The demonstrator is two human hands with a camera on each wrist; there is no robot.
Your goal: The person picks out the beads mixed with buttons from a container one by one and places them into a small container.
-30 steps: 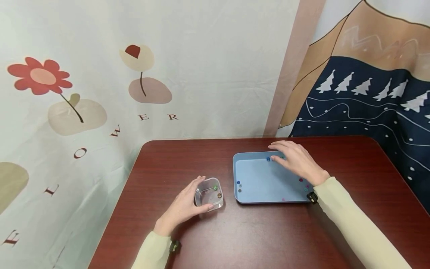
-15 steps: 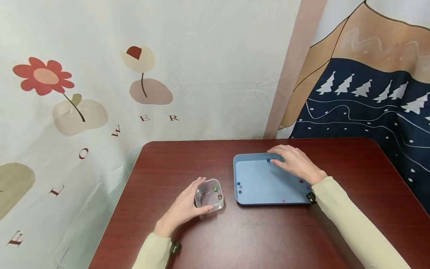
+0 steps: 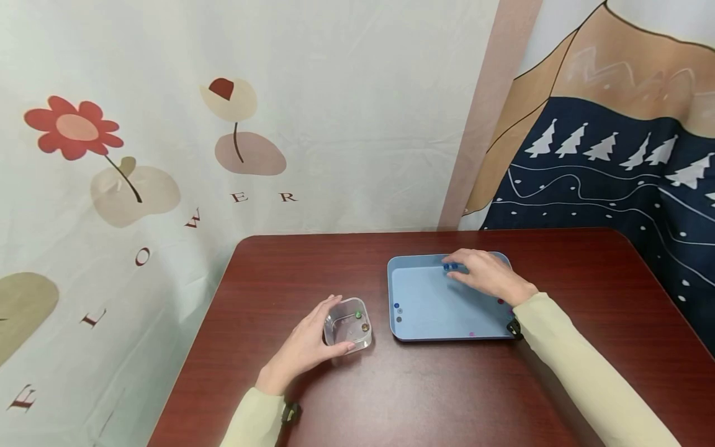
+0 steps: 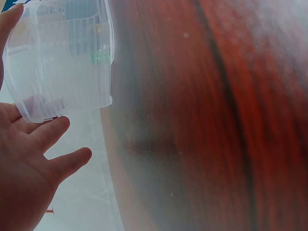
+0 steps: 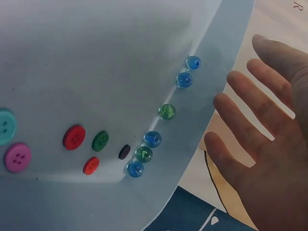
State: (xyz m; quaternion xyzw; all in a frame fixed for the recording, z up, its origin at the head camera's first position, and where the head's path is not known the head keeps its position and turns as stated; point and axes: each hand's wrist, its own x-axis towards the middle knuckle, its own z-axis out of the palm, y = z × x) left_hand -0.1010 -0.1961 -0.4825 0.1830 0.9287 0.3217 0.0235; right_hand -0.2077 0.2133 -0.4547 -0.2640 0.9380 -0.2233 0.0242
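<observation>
My left hand [image 3: 304, 340] holds a small clear plastic container [image 3: 331, 332] on the table, thumb on the near side and fingers around the back. A green marble [image 3: 358, 315] and an amber marble [image 3: 365, 327] lie inside it. Over the far part of a blue tray [image 3: 430, 313] hovers my right hand [image 3: 487, 274], its fingertips beside two blue marbles [image 3: 446, 266]. In the right wrist view its fingers are spread with nothing between them. Several blue and green marbles [image 5: 167, 111] line the tray's far side there.
Buttons lie in the tray too: red [image 5: 74, 137], green [image 5: 100, 141], pink [image 5: 17, 157] and turquoise [image 5: 5, 126]. More small pieces sit by its left wall, including a dark blue one [image 3: 396, 305]. A printed curtain [image 3: 357, 124] hangs behind the brown table [image 3: 447, 397].
My right hand has moved slightly nearer over the tray, with its fingertips lower beside the blue marbles. A second blue marble now shows there. My left hand and the container stay put.
</observation>
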